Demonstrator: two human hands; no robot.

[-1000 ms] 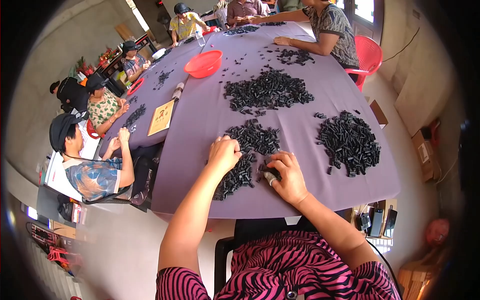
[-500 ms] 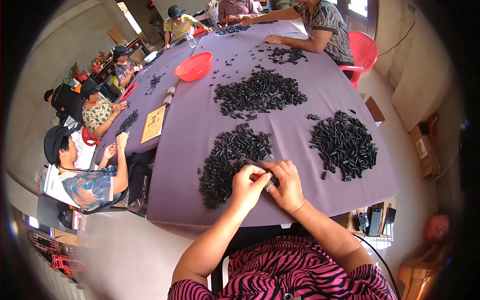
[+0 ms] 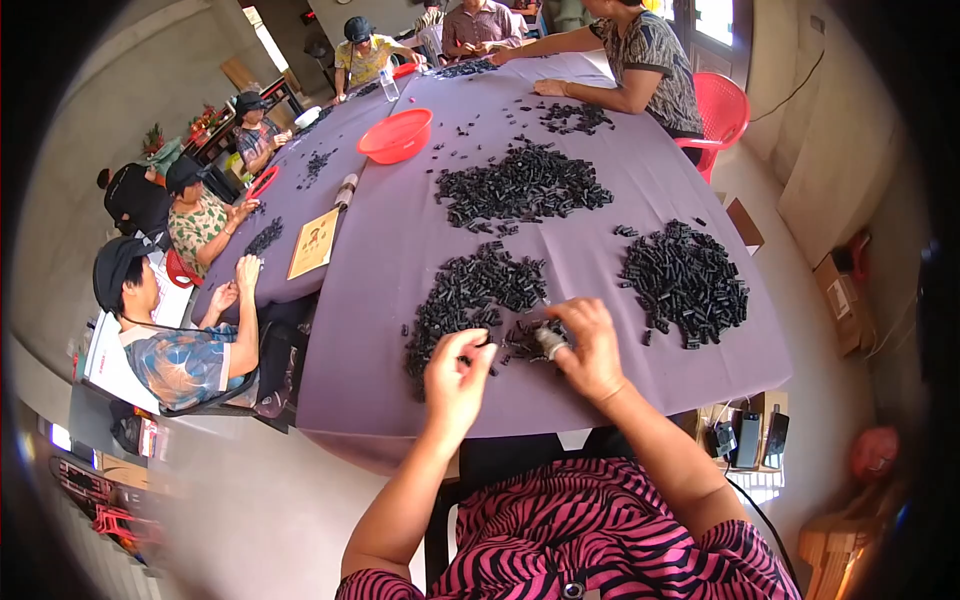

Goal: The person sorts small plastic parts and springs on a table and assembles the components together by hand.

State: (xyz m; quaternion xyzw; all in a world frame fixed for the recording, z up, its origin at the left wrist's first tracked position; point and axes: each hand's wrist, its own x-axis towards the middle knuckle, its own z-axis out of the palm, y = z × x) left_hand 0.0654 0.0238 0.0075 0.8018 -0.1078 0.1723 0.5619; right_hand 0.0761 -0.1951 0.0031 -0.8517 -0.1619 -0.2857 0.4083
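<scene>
I'm at the near end of this long, purple-draped worktop (image 3: 585, 265), bare grey wall (image 3: 165, 75) rising on my left, beige wall (image 3: 840, 150) on my right, light blazing white in the far window (image 3: 716, 18), red plastic chair (image 3: 722, 110) by the right edge, pale floor (image 3: 250, 490) near left!

The pieces (image 3: 685, 285) look like hard plastic with a slight sheen; the cloth (image 3: 365, 330) is matt, lightly creased fabric. Bowl (image 3: 395, 137) and red chair (image 3: 724, 112) look like smooth, glossy plastic, the carton (image 3: 853, 312) matt cardboard.
</scene>
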